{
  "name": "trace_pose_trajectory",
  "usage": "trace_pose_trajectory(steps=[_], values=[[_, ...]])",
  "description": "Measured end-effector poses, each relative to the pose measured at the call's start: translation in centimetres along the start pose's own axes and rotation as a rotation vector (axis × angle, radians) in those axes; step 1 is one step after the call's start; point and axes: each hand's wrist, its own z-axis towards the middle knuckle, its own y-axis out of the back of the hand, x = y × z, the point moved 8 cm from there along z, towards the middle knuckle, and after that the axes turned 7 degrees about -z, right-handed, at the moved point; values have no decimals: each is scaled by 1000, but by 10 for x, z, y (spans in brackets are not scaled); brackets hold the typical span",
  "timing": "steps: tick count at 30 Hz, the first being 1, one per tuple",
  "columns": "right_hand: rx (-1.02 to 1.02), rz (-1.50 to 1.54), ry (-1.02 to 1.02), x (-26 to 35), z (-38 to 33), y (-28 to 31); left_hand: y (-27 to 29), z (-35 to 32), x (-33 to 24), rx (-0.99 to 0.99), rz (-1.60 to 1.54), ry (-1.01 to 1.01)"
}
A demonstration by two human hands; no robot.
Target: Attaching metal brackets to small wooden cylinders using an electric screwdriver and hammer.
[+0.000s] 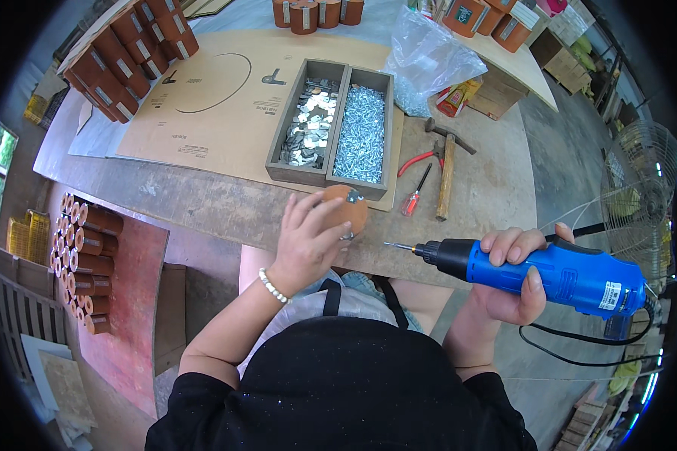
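Head — beyond the left hand (306, 239), boxes (297, 175) separately hold metal pieces (314, 120) and screws (359, 135).

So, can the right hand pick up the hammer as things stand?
Probably not: the right hand is wrapped around the blue power screwdriver, which likely needs setting down first. The handle of the hammer looks uncovered.

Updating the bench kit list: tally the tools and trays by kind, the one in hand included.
Electric screwdriver: 1
Hammer: 1
Pliers: 1
Hand screwdriver: 1
Trays: 2
Total: 6
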Motion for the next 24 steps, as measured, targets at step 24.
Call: trace_pose_trajectory(steps=[24], values=[[56,14,-72,-15,-3,-19,3,-11,9,-146,-171,269]])
